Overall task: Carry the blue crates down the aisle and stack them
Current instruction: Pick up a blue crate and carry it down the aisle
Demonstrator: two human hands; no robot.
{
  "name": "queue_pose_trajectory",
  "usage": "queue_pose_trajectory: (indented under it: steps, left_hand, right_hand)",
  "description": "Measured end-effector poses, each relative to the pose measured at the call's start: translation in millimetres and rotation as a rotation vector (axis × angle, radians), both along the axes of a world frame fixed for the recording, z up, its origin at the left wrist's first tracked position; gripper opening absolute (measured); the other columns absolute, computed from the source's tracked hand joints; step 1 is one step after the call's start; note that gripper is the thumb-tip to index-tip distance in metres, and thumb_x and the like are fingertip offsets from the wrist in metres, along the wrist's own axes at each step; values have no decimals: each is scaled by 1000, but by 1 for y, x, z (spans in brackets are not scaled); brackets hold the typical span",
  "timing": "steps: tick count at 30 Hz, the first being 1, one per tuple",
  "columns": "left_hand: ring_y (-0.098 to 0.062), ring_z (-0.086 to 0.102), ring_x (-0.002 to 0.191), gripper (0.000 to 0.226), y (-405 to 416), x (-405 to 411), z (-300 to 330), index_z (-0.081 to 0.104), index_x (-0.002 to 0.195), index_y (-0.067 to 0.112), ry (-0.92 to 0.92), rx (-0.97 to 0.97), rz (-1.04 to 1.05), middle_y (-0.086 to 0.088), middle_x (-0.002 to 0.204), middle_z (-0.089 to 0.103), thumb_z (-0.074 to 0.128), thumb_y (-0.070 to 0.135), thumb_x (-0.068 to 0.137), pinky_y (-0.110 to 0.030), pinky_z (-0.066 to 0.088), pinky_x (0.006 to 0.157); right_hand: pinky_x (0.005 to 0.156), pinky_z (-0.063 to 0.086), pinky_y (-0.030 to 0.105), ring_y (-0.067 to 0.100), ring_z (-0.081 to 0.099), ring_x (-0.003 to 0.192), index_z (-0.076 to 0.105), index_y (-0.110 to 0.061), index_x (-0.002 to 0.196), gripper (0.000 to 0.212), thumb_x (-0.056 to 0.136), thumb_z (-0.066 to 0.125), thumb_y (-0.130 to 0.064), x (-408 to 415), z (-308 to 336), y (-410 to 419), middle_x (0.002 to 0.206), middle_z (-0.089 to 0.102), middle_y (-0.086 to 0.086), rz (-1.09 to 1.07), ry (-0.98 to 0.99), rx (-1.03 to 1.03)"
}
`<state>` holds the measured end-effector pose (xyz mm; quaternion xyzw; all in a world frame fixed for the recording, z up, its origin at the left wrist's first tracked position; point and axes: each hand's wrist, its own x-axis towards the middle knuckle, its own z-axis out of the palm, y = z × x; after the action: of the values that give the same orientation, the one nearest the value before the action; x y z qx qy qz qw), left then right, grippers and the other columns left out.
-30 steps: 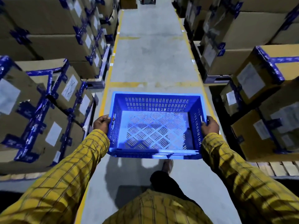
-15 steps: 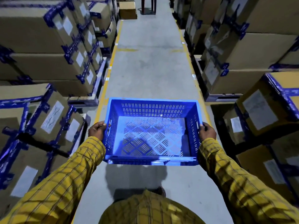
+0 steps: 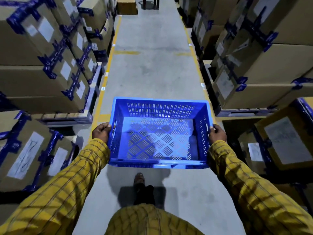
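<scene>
We carry one blue crate (image 3: 159, 133) level above the aisle floor (image 3: 150, 68), midway between its yellow edge lines. Our left hand (image 3: 101, 133) and right hand (image 3: 217, 133) each curl round a side rim. Empty, slotted, rigid plastic, it looks light; the side rims suit gripping. We see one crate, no stack yet.

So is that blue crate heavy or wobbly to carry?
Probably light: the blue crate looks empty and full of slots. Likely stiff, since it stays flat held only at its ends by the left hand and right hand.
</scene>
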<state>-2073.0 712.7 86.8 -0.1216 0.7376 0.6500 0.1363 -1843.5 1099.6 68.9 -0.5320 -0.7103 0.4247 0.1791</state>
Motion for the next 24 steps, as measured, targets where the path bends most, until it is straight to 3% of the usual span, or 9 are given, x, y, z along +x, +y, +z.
queue_pose_trajectory:
  steps: [3, 5, 11, 14, 19, 24]
  left_hand:
    - [-22, 59, 90, 26, 21, -52, -5, 63, 119, 0, -33, -6, -8, -8, 101, 65, 60, 3, 94, -34, 48, 87]
    - [-25, 57, 96, 24, 35, -86, -4, 64, 116, 2, -52, 7, -32, -9, 99, 64, 61, 3, 93, -37, 49, 89]
    - [-11, 57, 71, 28, 94, -179, 2, 61, 121, 0, -15, -20, -75, 0, 88, 63, 59, 1, 93, -16, 50, 60]
    - [-7, 60, 64, 26, 128, -222, -6, 62, 119, 1, -18, -30, -72, 10, 71, 67, 60, 1, 93, -11, 51, 53]
    - [-11, 61, 69, 24, 188, -285, -23, 64, 115, -4, -15, -68, -71, 18, 60, 69, 61, 0, 91, -21, 52, 69]
    - [-23, 60, 78, 17, 261, -344, -34, 69, 106, 10, -17, -56, -43, 20, 59, 68, 64, 5, 90, -38, 51, 89]
  right_hand:
    - [95, 46, 38, 36, 61, 108, 66, -7, 120, 28, 98, 54, -19, -46, -1, 20, 118, 66, 19, -15, -8, -8]
    - [94, 47, 38, 36, 62, 106, 66, -8, 120, 27, 98, 54, -19, -74, 0, 34, 116, 67, 20, -22, -11, -19]
    - [96, 46, 39, 37, 61, 109, 66, -8, 121, 28, 97, 55, -18, -158, 3, 85, 119, 66, 20, -67, -22, -27]
    - [97, 45, 38, 36, 61, 111, 65, -8, 123, 29, 98, 55, -19, -195, 0, 121, 121, 65, 20, -61, -28, -51]
    - [94, 46, 40, 38, 63, 107, 66, -6, 122, 29, 98, 55, -17, -259, -15, 189, 116, 67, 24, -11, -31, -50]
    - [96, 44, 39, 40, 60, 112, 64, -5, 125, 31, 99, 52, -16, -329, -15, 270, 120, 65, 24, 50, -57, -66]
